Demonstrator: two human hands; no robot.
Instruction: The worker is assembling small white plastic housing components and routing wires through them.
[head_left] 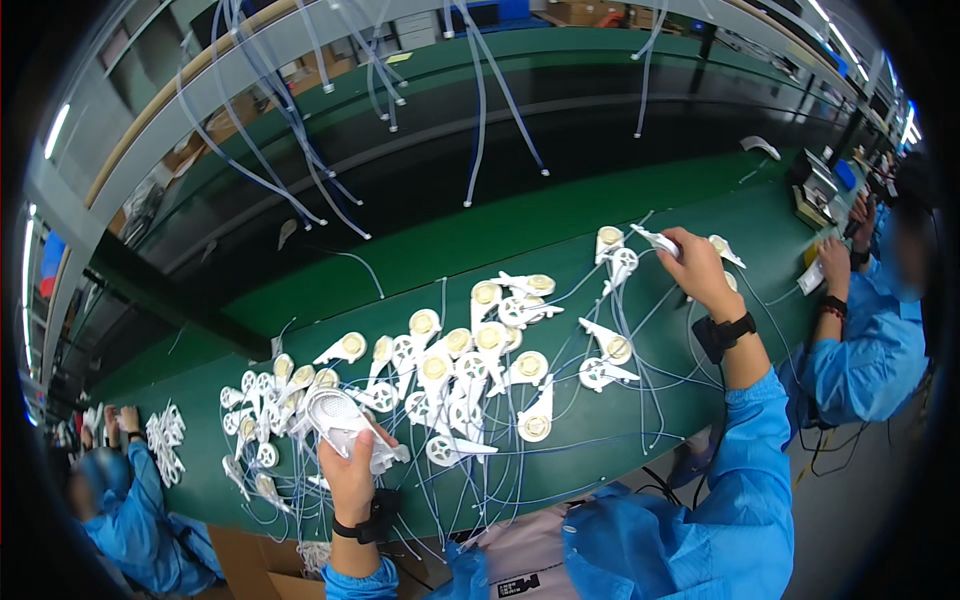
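My left hand is closed around a few white plastic shells, held over the near left part of the bench; the top one has a rounded end with a fine perforated grille. Farther to the right, my right hand pinches a white plastic piece above the bench, and its underside is hidden. Between the hands lies a wide heap of white paddle-shaped parts, some with round cream discs, others with spoked round openings. Thin blue-grey cables trail among them. A few similar parts lie nearer my right hand.
The green bench runs left to right. Bundled cables hang from a rail above its far side. A co-worker in blue works at the right, another at the far left beside a white pile. A cardboard box stands below.
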